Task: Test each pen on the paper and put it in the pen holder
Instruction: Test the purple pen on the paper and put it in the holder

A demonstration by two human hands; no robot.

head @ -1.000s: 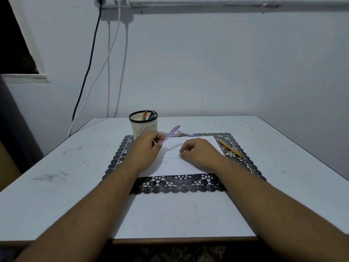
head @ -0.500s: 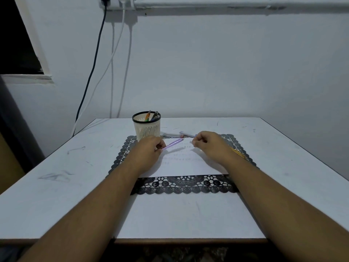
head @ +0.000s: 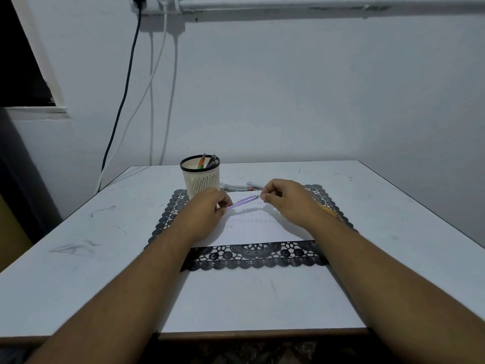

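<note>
My left hand (head: pixel 207 210) grips one end of a purple pen (head: pixel 242 201) above the white paper (head: pixel 256 227). My right hand (head: pixel 287 199) pinches the pen's other end with thumb and fingertips. The paper carries rows of faint test marks. A cream slotted pen holder (head: pixel 200 177) with a black rim stands just behind my left hand and holds a few pens. More pens (head: pixel 241 185) lie on the table behind the paper. A yellow pen (head: pixel 329 212) lies on the mat, partly hidden by my right wrist.
The paper lies on a black lace placemat (head: pixel 252 258) on a white table (head: pixel 78 245) set against a wall. Cables (head: pixel 147 101) hang down the wall at the back left. The table's front edge is close to me.
My right hand has left the paper and moved up to take the far end of the purple pen. The pen has tilted down to nearly level. My left hand stays put.
</note>
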